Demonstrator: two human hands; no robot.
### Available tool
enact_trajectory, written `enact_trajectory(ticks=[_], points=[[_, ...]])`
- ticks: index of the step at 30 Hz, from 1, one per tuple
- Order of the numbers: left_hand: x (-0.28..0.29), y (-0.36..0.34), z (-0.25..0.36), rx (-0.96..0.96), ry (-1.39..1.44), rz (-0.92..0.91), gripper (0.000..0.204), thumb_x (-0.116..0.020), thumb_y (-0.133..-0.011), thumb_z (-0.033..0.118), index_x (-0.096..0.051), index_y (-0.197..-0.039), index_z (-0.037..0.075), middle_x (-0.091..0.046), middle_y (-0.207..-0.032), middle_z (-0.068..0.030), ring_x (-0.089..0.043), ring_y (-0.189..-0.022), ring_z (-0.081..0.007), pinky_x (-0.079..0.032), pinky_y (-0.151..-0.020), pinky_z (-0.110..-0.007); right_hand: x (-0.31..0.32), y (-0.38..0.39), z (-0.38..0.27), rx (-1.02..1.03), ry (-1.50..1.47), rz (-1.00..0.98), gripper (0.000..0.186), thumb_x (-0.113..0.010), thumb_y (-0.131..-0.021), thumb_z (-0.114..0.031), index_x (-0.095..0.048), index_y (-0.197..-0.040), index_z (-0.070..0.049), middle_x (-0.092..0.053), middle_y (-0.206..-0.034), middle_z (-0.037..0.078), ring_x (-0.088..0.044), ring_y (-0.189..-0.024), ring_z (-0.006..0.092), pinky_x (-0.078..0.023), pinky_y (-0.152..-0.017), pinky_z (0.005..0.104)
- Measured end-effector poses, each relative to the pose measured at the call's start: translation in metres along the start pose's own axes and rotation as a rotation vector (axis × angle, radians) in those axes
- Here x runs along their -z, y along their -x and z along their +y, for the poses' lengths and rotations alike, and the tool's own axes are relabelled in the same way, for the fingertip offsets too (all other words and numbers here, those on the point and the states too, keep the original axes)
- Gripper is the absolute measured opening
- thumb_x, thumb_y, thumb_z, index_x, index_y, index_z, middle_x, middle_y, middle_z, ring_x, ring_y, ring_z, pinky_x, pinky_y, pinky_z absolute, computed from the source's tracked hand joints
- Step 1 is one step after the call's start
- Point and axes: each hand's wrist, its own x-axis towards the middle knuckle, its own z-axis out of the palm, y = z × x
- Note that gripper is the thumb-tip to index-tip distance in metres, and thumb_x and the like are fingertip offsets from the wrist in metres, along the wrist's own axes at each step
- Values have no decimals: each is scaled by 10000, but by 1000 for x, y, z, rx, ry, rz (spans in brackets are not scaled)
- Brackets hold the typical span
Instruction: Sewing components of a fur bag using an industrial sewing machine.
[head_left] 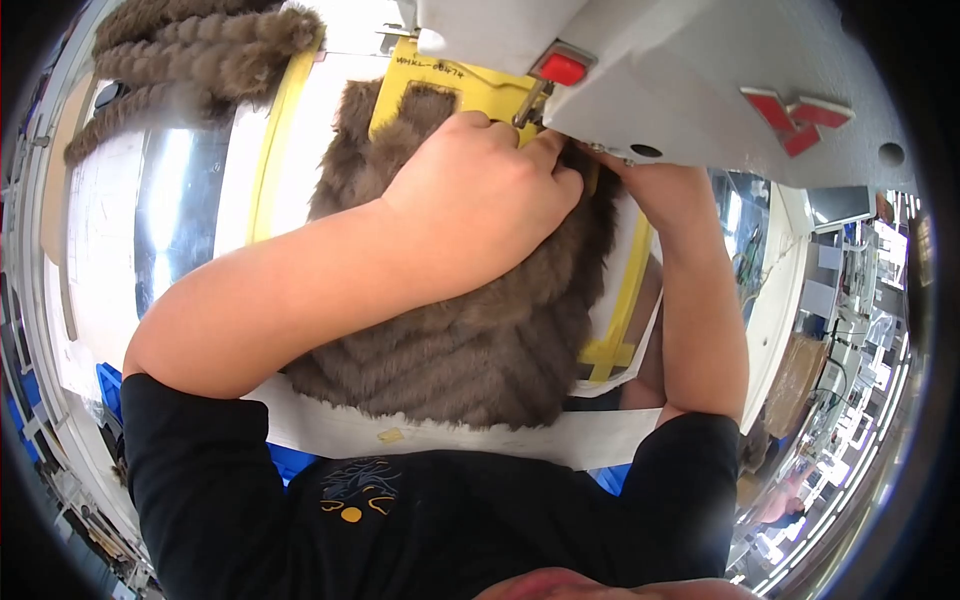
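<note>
A brown fur piece point(440, 350) with diagonal ridges lies in front of me, under the grey-white head of a sewing machine point(660, 70). My left hand point(490, 180) rests on its upper part with bent fingers closed on the fur, close to the machine's metal foot point(530, 108). From the right, my right hand point(655, 185) reaches in beneath the machine head, where its fingers are mostly hidden. A yellow plate point(425, 75) with handwriting sits at the fur's far side. What lies between both hands' fingertips is covered.
Several long brown fur strips point(200, 50) lie at the far left. Yellow tape bands point(280, 150) line the white work surface. A red button point(562, 68) sits on the machine. White material point(330, 430) edges the near side, close to my body. Shelves and equipment stand far right.
</note>
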Motion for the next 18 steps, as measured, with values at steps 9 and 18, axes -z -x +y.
enact_trajectory(ticks=[9, 18], points=[[1, -1, 3, 17, -19, -16, 176, -635, -809, 142, -655, -980, 107, -700, -1080, -122, -700, -798, -242, -520, -683, -358, -1, -2, -9, 16, 14, -13, 321, -861, -817, -82, -745, -1111, -25, -761, -1055, 53, -699, -960, 176, -559, -845, 336], [1, 1, 5, 21, -62, -34, 193, -642, -807, 152, -654, -996, 114, -702, -1095, -123, -702, -792, -234, -513, -658, -342, 6, 16, -27, 4, 105, 47, 288, -786, -853, -138, -723, -1107, -16, -758, -989, 111, -698, -905, 182, -547, -792, 352]])
